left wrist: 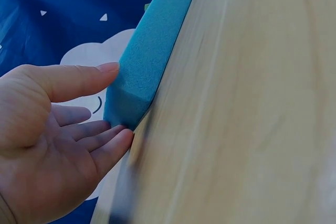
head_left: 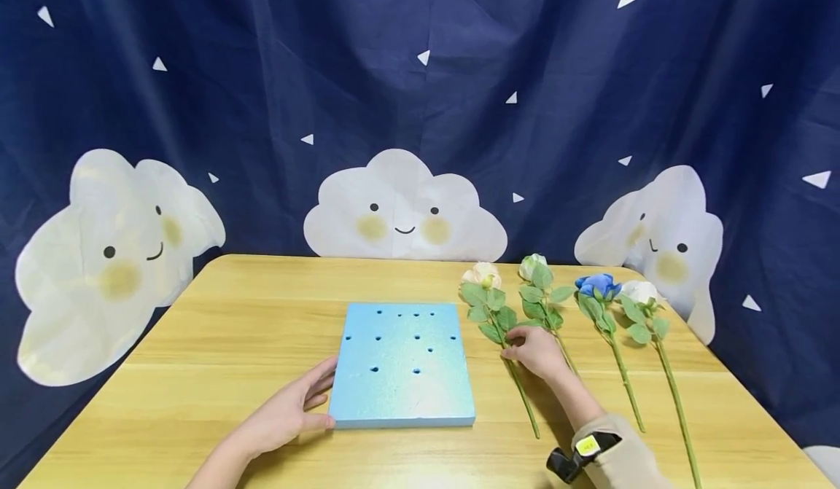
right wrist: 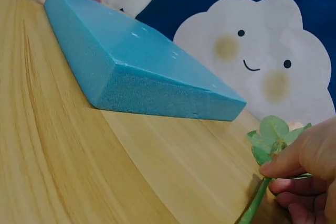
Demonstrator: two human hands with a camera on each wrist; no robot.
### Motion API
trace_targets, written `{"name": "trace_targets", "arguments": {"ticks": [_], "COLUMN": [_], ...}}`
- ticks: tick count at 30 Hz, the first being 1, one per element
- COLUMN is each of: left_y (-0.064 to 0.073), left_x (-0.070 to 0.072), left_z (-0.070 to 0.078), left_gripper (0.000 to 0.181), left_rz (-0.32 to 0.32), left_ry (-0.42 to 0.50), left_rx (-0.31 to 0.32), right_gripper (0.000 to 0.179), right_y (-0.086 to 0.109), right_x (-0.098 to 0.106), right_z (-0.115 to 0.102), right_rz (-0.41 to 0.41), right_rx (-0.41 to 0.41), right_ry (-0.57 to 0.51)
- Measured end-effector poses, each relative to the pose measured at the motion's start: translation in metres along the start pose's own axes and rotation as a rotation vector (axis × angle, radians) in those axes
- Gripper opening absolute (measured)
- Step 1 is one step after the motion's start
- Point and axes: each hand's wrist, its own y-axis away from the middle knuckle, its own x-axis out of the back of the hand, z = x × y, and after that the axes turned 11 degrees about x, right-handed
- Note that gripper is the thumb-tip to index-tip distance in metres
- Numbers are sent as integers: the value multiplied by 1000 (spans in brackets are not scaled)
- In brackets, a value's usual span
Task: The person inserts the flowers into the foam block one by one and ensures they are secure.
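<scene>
right hand [head_left: 537,350] pinches rose [head_left: 505,318] stem [head_left: 523,396], right of block [head_left: 394,400] | left hand [head_left: 289,410] fingers loose, touching block | rose likely light, stiffish; grip stem

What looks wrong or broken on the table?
Nothing looks spilled or broken. One slightly odd bit: on the blue foam block, a hole right of the middle sits just below a row of four in the head view, out of line.

Blue board [left wrist: 151,48] partly outside left-wrist view
</scene>
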Motion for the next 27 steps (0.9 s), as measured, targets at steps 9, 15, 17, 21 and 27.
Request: {"name": "trace_targets", "arguments": {"ticks": [9, 15, 17, 21, 27], "left_y": [1, 1, 1, 0, -1], "left_x": [0, 1, 1, 1, 1], "left_z": [1, 0, -1, 0, 1], "left_gripper": [93, 93, 93, 93, 93], "left_rz": [0, -1, -2, -11, -13], "left_ry": [3, 7, 10, 15, 7], "left_rx": [31, 24, 25, 31, 38], "right_gripper": [12, 13, 15, 15, 7], "right_y": [2, 7, 8, 9, 13], "right_x": [3, 5, 6, 7, 10], "right_z": [-1, -1, -1, 1, 6], "right_rz": [12, -4, -10, -5, 8], "right_rx": [-34, -78, -90, -102, -85], "right_ry": [27, -80, -112, -166, -128]}}
